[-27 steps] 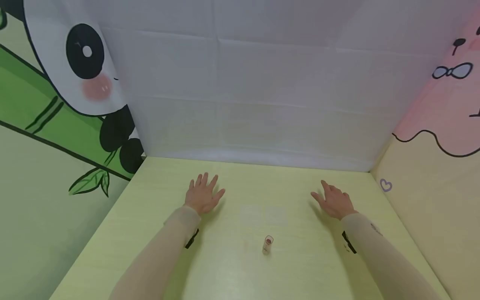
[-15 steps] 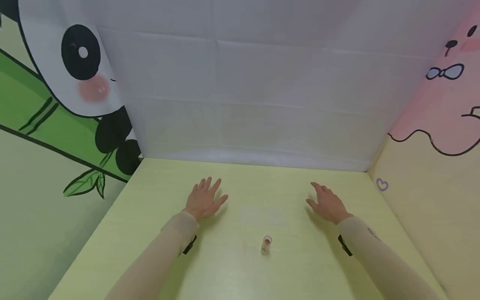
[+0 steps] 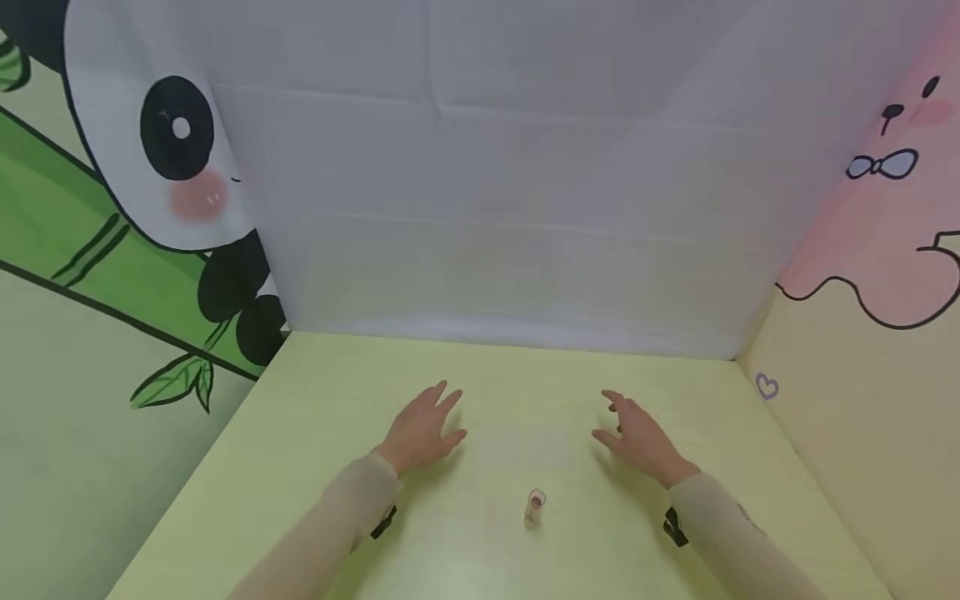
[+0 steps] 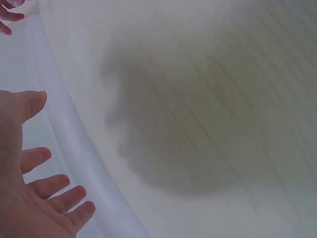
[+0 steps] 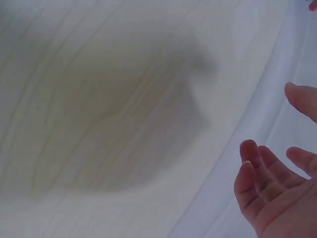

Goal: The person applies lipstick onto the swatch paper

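A small clear cylinder [image 3: 534,509], like a little vial with a reddish rim, stands upright on the table between my forearms. My left hand [image 3: 422,427] hovers over the table left of it and farther away, fingers spread and holding nothing. On the other side, my right hand [image 3: 642,440] also hangs above the table, its fingers loosely bent and nothing in them. Shadows lie beneath both hands. In the left wrist view my left hand [image 4: 25,188] shows its palm and separated fingers; in the right wrist view my right hand [image 5: 280,198] has relaxed, slightly curled fingers.
The pale yellow table [image 3: 337,375] carries two faint whitish square patches [image 3: 551,448] between the hands. A white sheet [image 3: 510,192] closes off the back. Printed walls stand on both sides, a panda [image 3: 191,167] left and a pink figure [image 3: 877,242] right.
Both hands have drawn inward, closer to each other, and a little toward me. The right fingers bend more than before. The cylinder stays put; the head view has shifted slightly.
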Demonstrator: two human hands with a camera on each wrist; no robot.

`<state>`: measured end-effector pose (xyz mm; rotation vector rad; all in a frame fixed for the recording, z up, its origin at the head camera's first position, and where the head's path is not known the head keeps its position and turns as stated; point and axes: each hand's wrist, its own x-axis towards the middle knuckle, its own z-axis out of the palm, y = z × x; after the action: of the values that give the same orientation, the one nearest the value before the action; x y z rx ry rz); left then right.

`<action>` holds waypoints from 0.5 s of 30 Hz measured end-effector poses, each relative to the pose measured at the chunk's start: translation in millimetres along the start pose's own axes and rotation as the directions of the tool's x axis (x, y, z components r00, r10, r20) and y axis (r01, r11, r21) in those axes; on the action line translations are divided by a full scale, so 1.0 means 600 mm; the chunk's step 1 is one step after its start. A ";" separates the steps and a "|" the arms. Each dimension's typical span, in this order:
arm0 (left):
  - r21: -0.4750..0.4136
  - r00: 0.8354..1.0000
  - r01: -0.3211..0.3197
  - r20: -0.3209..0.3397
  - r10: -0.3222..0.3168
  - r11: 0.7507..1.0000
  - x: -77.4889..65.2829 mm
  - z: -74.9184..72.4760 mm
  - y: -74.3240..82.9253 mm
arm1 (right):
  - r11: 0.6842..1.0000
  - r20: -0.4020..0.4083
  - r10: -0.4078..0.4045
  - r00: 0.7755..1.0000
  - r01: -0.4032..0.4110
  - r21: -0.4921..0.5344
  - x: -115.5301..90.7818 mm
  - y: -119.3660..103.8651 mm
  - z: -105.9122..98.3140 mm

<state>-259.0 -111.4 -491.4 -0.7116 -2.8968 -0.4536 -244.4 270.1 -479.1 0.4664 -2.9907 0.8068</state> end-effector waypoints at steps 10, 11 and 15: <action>-0.176 0.995 -0.099 -0.013 0.098 0.979 -0.039 -0.007 0.064 | 0.991 0.089 -0.110 0.990 0.102 0.087 -0.053 -0.076 0.054; -0.208 0.994 -0.109 -0.015 0.108 0.972 -0.044 -0.003 0.068 | 0.988 0.098 -0.124 0.987 0.114 0.101 -0.061 -0.080 0.061; -0.389 0.989 -0.142 -0.018 0.147 0.910 -0.063 0.015 0.084 | 0.968 0.149 -0.174 0.974 0.141 0.205 -0.087 -0.097 0.087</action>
<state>-202.3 -82.5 -494.2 -0.9750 -2.7604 -1.0275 -174.1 211.0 -500.1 0.8054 -2.9824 1.1003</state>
